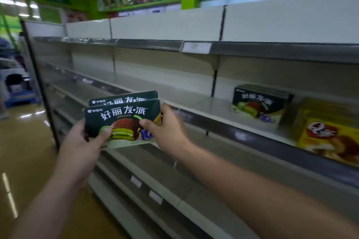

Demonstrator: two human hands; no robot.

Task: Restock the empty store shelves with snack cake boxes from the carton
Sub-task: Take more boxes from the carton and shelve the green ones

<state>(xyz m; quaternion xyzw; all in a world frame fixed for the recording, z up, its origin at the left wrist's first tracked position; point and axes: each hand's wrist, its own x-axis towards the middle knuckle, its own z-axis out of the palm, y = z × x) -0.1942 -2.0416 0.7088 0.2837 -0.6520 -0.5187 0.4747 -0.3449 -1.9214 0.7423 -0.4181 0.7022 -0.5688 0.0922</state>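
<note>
I hold two dark green snack cake boxes (124, 116) stacked front to back, upright, in front of the shelving. My left hand (85, 141) grips their lower left corner, thumb on the front face. My right hand (167, 128) grips the right edge, thumb on the front. Further right, a matching dark green box (258, 105) stands on the middle shelf (204, 106). A yellow snack cake box (328, 134) stands beside it at the frame's right edge. The carton is out of view.
Long white shelving with several bare tiers runs from left to right; its dark end post (41, 91) stands at the left. A shiny tan floor (23, 151) lies to the left, with a blue display (19, 91) far back. Price tag holders (136, 181) line the lower shelf edges.
</note>
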